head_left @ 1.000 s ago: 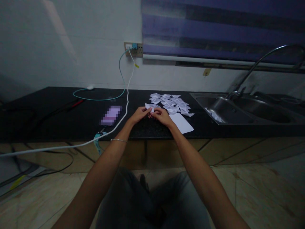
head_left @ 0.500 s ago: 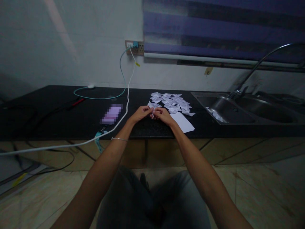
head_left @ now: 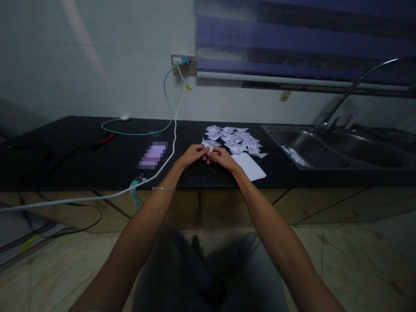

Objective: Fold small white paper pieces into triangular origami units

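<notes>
- Handling: the small white piece of folded paper should be very light and fairly soft, stiffer where layers overlap; it probably creases or tears easily and seems unlikely to slip from dry fingertips.
- Points of hold: its two opposite sides are likely the best places, thumbs above and fingers below, pressure falling on the layered part rather than on the thin tips.
- Left hand: fingers curled, pinching the left side of the piece, thumb uppermost.
- Right hand: likewise curled, pinching the right side, its thumb close to the other; the exact finger contacts beneath are hidden.
- Position: the piece lies between the hands, over the middle of the black, glossy countertop, back from its front edge; whether it touches the surface cannot be told.
- Appearance: plain white, matt, with a pointed corner projecting beyond the thumbs; the remaining outline is covered.
- Surroundings: a cluster of white, angular folded-paper pieces lies just beyond, towards the back edge; a stack of flat white paper sheets lies beside the right hand, nearer the front edge.
</notes>
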The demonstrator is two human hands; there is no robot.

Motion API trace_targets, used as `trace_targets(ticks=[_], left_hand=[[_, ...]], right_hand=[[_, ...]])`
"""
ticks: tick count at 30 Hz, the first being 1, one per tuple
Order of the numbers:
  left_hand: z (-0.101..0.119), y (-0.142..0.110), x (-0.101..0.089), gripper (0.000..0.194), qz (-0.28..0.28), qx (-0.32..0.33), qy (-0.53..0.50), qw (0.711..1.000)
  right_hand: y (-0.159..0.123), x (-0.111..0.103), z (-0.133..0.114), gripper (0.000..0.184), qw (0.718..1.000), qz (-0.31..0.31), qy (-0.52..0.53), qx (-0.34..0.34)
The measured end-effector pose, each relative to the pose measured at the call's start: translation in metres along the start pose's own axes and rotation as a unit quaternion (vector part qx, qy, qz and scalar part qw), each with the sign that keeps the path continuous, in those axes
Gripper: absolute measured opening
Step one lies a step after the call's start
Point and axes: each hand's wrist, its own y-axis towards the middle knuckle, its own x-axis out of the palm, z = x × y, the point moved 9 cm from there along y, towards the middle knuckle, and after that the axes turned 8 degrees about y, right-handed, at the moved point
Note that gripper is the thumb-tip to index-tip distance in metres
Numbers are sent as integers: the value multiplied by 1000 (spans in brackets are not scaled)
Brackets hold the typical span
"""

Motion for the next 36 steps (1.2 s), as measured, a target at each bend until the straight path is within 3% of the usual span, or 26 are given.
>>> trace_targets(ticks=[14, 23, 36], left_hand=[[4, -1, 2, 62, -16, 3, 20, 1000], [10, -3, 10, 61, -60, 25, 4, 998], [5, -1, 6, 62, -58, 23, 10, 998]], right_hand=[[-1, 6, -4, 32, 999, -30, -30, 6], [1, 8, 4, 47, 995, -50, -87, 7], [2, 7, 4, 44, 997, -50, -58, 11]])
